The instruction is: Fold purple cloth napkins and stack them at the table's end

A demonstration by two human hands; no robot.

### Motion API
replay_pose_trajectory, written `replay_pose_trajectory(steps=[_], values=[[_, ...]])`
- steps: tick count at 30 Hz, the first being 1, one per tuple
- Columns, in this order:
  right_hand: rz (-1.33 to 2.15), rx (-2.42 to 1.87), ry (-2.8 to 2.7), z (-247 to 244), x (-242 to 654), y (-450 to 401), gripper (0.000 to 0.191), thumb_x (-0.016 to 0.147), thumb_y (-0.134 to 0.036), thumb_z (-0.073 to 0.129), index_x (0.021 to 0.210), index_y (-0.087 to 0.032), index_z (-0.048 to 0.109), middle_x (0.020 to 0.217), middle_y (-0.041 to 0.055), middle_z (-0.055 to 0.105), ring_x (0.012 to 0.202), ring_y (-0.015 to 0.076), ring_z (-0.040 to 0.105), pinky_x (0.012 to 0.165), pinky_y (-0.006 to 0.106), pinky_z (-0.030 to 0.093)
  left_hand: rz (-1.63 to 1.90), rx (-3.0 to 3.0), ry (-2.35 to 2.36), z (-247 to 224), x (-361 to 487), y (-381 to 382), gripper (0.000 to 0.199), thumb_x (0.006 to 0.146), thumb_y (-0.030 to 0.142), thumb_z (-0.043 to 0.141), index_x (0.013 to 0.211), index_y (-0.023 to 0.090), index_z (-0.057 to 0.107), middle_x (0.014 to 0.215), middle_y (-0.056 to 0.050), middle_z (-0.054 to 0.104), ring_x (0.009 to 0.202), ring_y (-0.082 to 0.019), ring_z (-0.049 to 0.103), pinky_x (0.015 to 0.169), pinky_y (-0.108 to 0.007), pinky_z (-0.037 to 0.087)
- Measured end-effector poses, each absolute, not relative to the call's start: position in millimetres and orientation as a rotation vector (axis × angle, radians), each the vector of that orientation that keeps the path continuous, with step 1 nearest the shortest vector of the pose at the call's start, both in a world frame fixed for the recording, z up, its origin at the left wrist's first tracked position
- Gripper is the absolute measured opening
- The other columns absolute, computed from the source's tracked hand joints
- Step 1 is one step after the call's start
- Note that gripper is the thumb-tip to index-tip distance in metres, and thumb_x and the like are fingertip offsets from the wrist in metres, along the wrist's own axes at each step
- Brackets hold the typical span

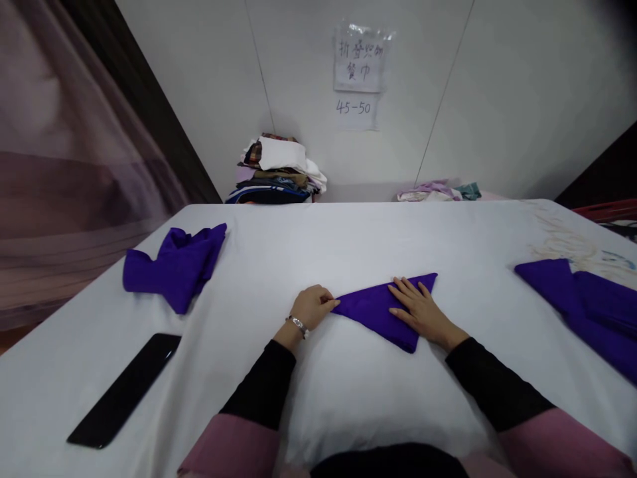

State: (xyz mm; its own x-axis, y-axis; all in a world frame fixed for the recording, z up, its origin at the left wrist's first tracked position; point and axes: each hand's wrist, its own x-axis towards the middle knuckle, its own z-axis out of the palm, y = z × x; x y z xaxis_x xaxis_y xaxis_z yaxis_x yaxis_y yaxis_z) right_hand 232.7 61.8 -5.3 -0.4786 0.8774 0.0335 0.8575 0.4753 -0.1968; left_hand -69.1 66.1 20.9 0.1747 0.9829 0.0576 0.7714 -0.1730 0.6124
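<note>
Here, the folded purple cloth [373,312] lies beneath and between both hands [367,310].

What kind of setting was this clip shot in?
Probably an indoor room set up for cloth folding, perhaps at home: a white cloth-covered table with folded purple cloth, a pile of mixed-colour fabrics behind it, and handwritten paper signs on the pale wall.

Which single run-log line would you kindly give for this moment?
middle purple cloth folded triangular | left hand pinching pointed end | right hand spread on top
</note>
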Motion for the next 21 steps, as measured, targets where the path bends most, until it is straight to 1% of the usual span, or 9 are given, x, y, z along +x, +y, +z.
replay_pose_trajectory(steps=[3,11,13,15,18,21], values=[[0.23,-1.53,-2.584,-4.9,232.6,61.6,0.063,0.09,-0.06,0.026,0.143,-0.025,0.025,0.15,0.0062,0.02,0.137,0.0259,0.014,0.108,0.053,0.013,0.613,2.034,1.645,21.5,-68.3,66.0,0.018,0.076,0.031,0.058,0.062,0.02,0.06,0.068,0.002,0.058,0.067,-0.013,0.053,0.061,-0.026,0.04],[0.229,-1.532,-2.555,-6.6,232.7,61.6,0.063,0.09,-0.059,0.028,0.144,-0.026,0.022,0.15,0.0076,0.02,0.137,0.0266,0.015,0.108,0.054,0.013,0.57,2.142,1.68,16.6,-65.5,67.6,0.017,0.08,0.026,0.053,0.065,0.02,0.058,0.073,-0.001,0.057,0.073,-0.015,0.052,0.066,-0.029,0.039],[0.232,-1.528,-2.559,-6.7,232.8,61.8,0.063,0.09,-0.059,0.027,0.144,-0.027,0.022,0.15,0.0074,0.02,0.137,0.027,0.015,0.108,0.054,0.013,0.548,2.162,1.69,14.9,-65.4,67.5,0.015,0.08,0.025,0.054,0.068,0.02,0.06,0.075,-0.001,0.058,0.075,-0.016,0.052,0.068,-0.029,0.039],[0.232,-1.53,-2.565,-6.7,232.9,62.1,0.063,0.09,-0.059,0.027,0.143,-0.027,0.023,0.15,0.0077,0.02,0.137,0.0268,0.015,0.108,0.054,0.013,0.534,2.177,1.7,14.4,-65.6,67.1,0.011,0.08,0.027,0.055,0.076,0.021,0.062,0.079,-0.002,0.059,0.079,-0.016,0.052,0.07,-0.03,0.04],[0.229,-1.532,-2.571,-6.9,233.1,62.4,0.063,0.09,-0.059,0.027,0.143,-0.026,0.024,0.15,0.0078,0.02,0.137,0.0266,0.015,0.108,0.054,0.014,0.512,2.205,1.71,15.8,-64.9,65.9,0.012,0.079,0.03,0.057,0.085,0.021,0.063,0.086,-0.003,0.06,0.085,-0.018,0.052,0.075,-0.032,0.04],[0.234,-1.526,-2.567,-7.0,233.2,62.9,0.063,0.09,-0.059,0.028,0.143,-0.027,0.023,0.15,0.0073,0.019,0.137,0.0266,0.015,0.108,0.054,0.013,0.482,2.23,1.711,18.4,-62.4,64.6,0.009,0.079,0.028,0.058,0.08,0.021,0.063,0.087,-0.004,0.059,0.086,-0.019,0.052,0.076,-0.033,0.04]])
